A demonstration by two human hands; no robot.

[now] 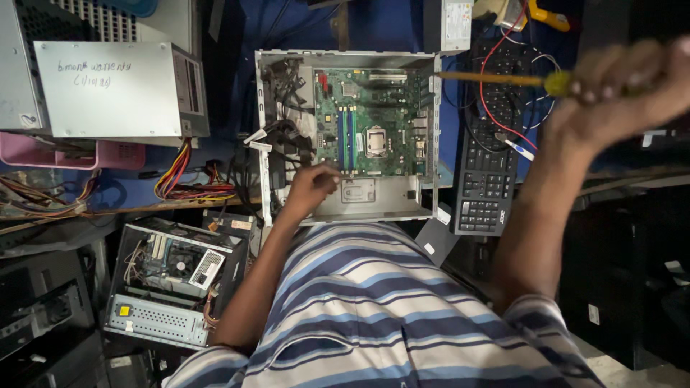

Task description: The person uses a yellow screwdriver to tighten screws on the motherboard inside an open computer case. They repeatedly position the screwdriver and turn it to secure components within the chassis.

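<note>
While the left hand [310,188] rests with fingers curled empty at the near edge of the green motherboard [370,122] inside the open computer case [424,205], the right hand [618,79], raised well apart, has its grip closed on a yellow-handled screwdriver [503,79] whose shaft lies level, tip toward the case.

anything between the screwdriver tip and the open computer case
Nothing visible does. The right hand holds the screwdriver, whose tip meets the case at its right wall. The left hand rests inside, lower left, away from the tip.
</note>
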